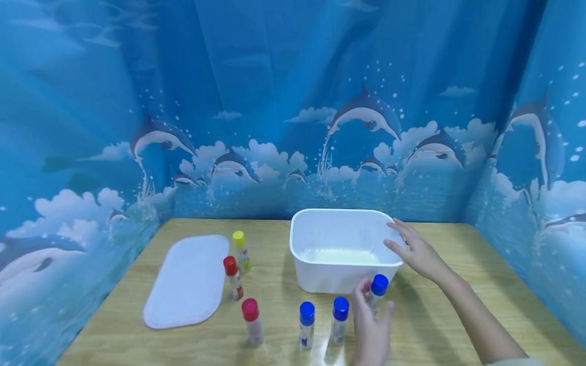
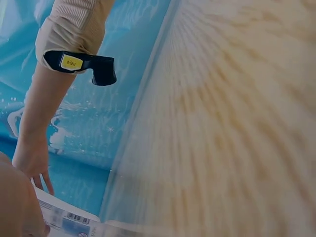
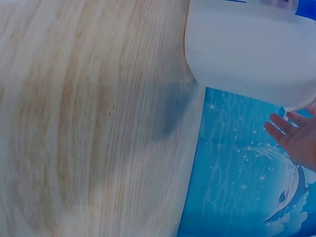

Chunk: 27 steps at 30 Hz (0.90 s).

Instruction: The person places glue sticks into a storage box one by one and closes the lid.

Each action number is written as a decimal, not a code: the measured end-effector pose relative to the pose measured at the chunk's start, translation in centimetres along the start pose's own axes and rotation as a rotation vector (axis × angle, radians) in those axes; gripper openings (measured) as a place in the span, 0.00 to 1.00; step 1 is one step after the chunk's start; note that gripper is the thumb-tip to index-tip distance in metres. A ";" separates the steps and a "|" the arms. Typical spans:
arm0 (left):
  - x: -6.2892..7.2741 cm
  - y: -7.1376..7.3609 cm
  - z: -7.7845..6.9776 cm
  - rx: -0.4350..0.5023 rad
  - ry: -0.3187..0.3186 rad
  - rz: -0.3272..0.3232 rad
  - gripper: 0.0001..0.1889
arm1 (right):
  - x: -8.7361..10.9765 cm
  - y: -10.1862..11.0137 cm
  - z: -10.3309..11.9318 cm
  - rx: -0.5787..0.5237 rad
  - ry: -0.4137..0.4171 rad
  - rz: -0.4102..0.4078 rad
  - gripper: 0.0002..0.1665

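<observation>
My left hand (image 1: 372,333) is around a clear bottle with a blue cap (image 1: 379,285), its fingers along the left side and its thumb to the right. In the left wrist view, part of the labelled bottle (image 2: 74,224) shows beside the hand. The bottle's lower end is hidden by the hand. Just behind it stands a white plastic box (image 1: 320,277), its top uncovered. My right hand (image 1: 418,256) rests at the box's right rim with extended, spread fingers. Two more blue-capped bottles, one left (image 1: 306,325) and one right (image 1: 340,321), stand upright left of my left hand.
A white lid (image 1: 187,282) lies flat at the left of the wooden table (image 1: 274,351). Between lid and box stand a yellow-capped bottle (image 1: 241,251), a red-capped bottle (image 1: 233,277) and, nearer, another red-capped bottle (image 1: 253,320). A blue dolphin-print curtain (image 1: 274,101) encloses the back and sides.
</observation>
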<state>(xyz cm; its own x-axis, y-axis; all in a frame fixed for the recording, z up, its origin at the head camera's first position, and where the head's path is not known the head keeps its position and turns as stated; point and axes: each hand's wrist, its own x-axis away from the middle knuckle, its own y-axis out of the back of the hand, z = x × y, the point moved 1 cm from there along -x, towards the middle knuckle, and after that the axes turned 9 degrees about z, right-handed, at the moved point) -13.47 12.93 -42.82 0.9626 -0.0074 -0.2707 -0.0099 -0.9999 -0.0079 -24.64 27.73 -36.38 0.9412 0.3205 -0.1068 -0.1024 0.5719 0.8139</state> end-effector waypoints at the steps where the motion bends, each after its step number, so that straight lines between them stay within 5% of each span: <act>1: -0.1 0.0 0.2 0.009 -0.001 -0.003 0.26 | 0.0 0.0 0.0 -0.003 0.003 0.000 0.37; 15: -1.5 0.1 1.2 -0.078 -0.091 -0.043 0.20 | -0.2 0.2 0.3 0.012 0.008 0.011 0.37; 27: -1.2 -0.1 -1.4 -0.049 -0.059 0.042 0.19 | -0.1 0.0 -0.2 0.011 -0.011 0.023 0.38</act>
<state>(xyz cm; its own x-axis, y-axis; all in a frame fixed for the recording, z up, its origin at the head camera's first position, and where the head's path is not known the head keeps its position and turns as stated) -14.29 13.00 -41.11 0.9441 -0.0506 -0.3257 -0.0357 -0.9980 0.0514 -24.75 27.86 -36.44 0.9422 0.3250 -0.0821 -0.1201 0.5560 0.8224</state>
